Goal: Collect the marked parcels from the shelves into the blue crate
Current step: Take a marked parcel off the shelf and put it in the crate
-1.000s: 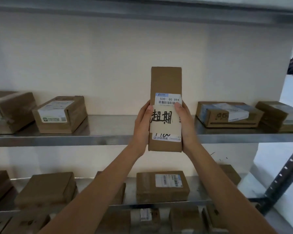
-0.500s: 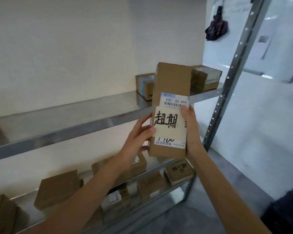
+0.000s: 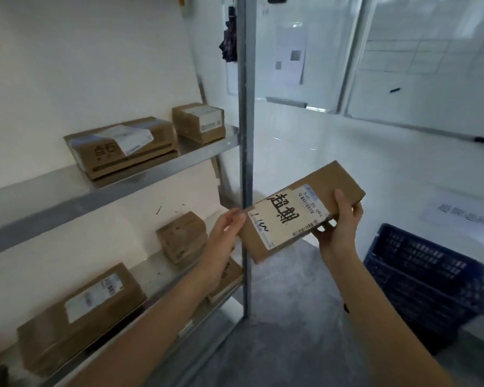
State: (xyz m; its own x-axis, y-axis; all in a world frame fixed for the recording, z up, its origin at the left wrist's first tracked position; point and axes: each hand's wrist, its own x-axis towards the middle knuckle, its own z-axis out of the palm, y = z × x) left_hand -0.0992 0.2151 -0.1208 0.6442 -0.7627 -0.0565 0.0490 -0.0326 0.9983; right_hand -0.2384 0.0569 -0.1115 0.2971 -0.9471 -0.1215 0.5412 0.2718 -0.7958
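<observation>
Head view: metal shelving fills the left side, with plain cardboard boxes on its two visible tiers. A blue crate sits on the grey floor at lower right. Between them, in the air just right of the shelf post, a marked parcel with handwritten black characters lies tilted. The right hand grips its far end; the left hand touches the near corner with its fingertips.
</observation>
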